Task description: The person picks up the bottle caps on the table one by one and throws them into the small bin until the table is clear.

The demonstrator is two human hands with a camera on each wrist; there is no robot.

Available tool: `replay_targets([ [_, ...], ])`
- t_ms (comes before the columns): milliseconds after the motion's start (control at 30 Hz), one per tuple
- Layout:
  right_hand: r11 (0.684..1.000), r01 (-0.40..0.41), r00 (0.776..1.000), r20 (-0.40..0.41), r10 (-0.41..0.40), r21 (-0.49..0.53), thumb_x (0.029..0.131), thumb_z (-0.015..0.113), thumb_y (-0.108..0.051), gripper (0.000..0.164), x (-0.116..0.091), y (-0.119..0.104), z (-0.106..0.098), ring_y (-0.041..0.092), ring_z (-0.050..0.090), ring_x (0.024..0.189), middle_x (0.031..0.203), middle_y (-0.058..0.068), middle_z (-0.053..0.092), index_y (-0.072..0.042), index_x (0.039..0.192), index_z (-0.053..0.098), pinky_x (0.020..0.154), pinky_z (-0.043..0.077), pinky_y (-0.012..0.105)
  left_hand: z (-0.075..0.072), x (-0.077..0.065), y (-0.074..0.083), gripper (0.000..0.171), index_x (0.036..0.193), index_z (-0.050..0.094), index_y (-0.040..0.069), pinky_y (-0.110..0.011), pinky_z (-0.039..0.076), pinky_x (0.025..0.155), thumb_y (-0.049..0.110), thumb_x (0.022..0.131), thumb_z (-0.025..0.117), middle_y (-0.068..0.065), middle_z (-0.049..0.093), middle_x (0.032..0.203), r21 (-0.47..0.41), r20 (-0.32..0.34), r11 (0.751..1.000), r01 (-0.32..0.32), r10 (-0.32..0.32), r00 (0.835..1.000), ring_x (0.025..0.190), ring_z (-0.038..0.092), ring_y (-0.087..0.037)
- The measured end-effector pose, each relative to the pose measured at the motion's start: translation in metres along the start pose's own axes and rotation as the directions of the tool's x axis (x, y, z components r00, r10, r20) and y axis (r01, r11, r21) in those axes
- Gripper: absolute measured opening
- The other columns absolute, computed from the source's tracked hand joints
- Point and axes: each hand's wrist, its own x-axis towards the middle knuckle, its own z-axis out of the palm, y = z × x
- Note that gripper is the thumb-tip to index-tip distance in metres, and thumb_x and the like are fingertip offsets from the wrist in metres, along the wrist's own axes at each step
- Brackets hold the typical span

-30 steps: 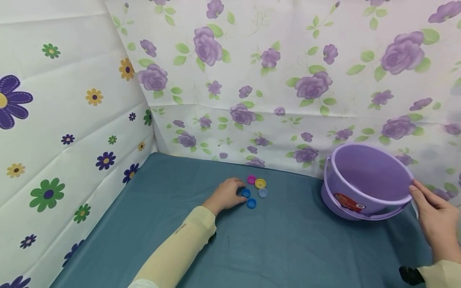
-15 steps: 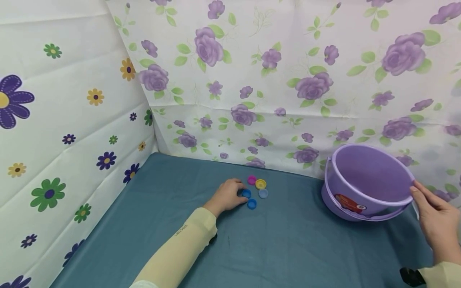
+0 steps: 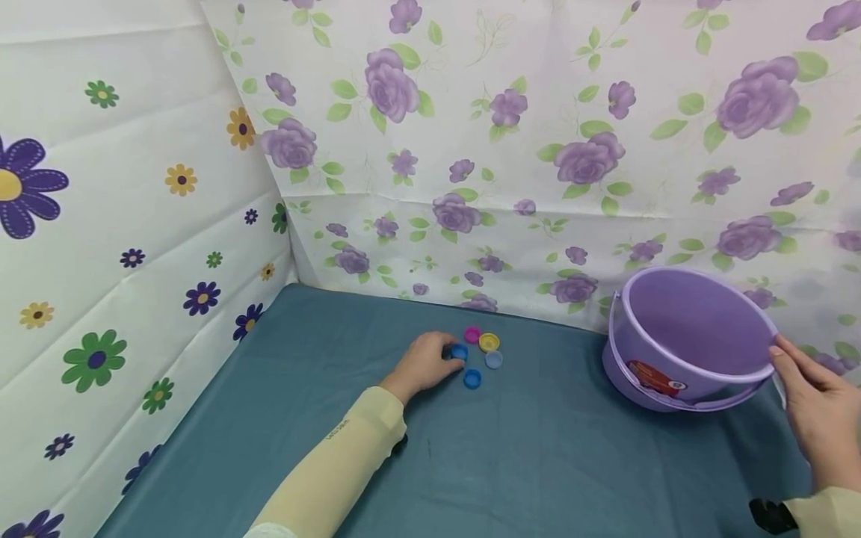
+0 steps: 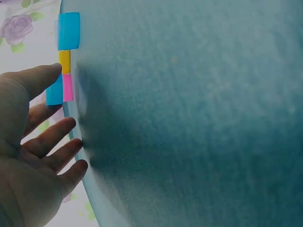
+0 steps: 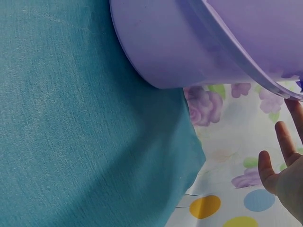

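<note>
My left hand [image 3: 427, 366] pinches a blue bottle cap [image 3: 460, 351] between thumb and fingers; in the left wrist view that cap [image 4: 54, 92] sits between the thumb and index finger. Beside it on the cloth lie a second blue cap [image 3: 472, 379], a pale blue cap [image 3: 494, 360], a yellow cap [image 3: 489, 342] and a pink cap [image 3: 472, 334]. At the right, my right hand [image 3: 819, 407] grips the rim of a purple bucket [image 3: 673, 385], thumb outside. The bucket leans slightly toward me. Its floor is hidden. The right wrist view shows fingers below the rim.
A blue-green cloth [image 3: 538, 456] covers the table. Behind it stands a white backdrop [image 3: 511, 246] with purple roses, and a flower-printed sheet [image 3: 148, 299] closes off the left side. The bucket's purple handle [image 3: 706, 407] hangs down at its front.
The pinched blue cap has risen slightly and moved a little away from me, with the left fingertips. The other caps, the bucket and the right hand keep their places.
</note>
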Motion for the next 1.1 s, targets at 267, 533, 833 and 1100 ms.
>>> replay_targets([
  [267,0.999,-0.005,1.0,0.016,0.005,-0.042,0.09,0.054,-0.048,0.042,-0.001,0.003,-0.001,-0.008,0.027,0.134,0.14,-0.029,0.034,-0.046,0.131,0.045,0.117,0.019,0.035,-0.005,0.0,0.001,0.04,0.121,0.062,0.018,-0.038,0.048,0.095,0.036,0.085,0.067,0.001,0.063,0.119,-0.055,-0.077,0.998,0.015,-0.019,0.997,0.112,0.057,-0.016],
  [533,1.0,-0.013,1.0,-0.016,0.013,-0.004,0.087,0.059,-0.046,0.042,0.002,0.002,0.0,-0.013,0.033,0.128,0.136,-0.028,0.041,-0.044,0.128,0.051,0.115,0.022,0.026,-0.013,-0.003,0.002,0.04,0.121,0.061,0.019,-0.038,0.049,0.093,0.035,0.085,0.067,0.001,0.062,0.118,-0.1,-0.136,0.995,0.014,-0.027,0.99,0.113,0.057,-0.017],
  [833,1.0,-0.016,1.0,-0.021,0.016,0.008,0.087,0.06,-0.045,0.041,0.002,-0.001,0.0,-0.013,0.036,0.126,0.135,-0.027,0.043,-0.043,0.127,0.053,0.113,0.024,0.02,-0.019,-0.002,0.009,0.039,0.119,0.061,0.018,-0.039,0.049,0.092,0.034,0.085,0.068,0.001,0.063,0.116,-0.129,-0.178,0.992,-0.013,-0.01,0.984,0.113,0.058,-0.021],
  [1100,1.0,-0.014,1.0,-0.025,0.014,0.011,0.088,0.059,-0.045,0.04,0.002,-0.001,0.001,-0.012,0.034,0.128,0.137,-0.027,0.042,-0.043,0.127,0.052,0.115,0.022,0.026,-0.028,0.004,0.019,0.037,0.118,0.062,0.02,-0.037,0.051,0.088,0.034,0.084,0.068,0.003,0.064,0.115,-0.139,-0.224,0.988,-0.063,0.03,0.974,0.109,0.06,-0.018],
])
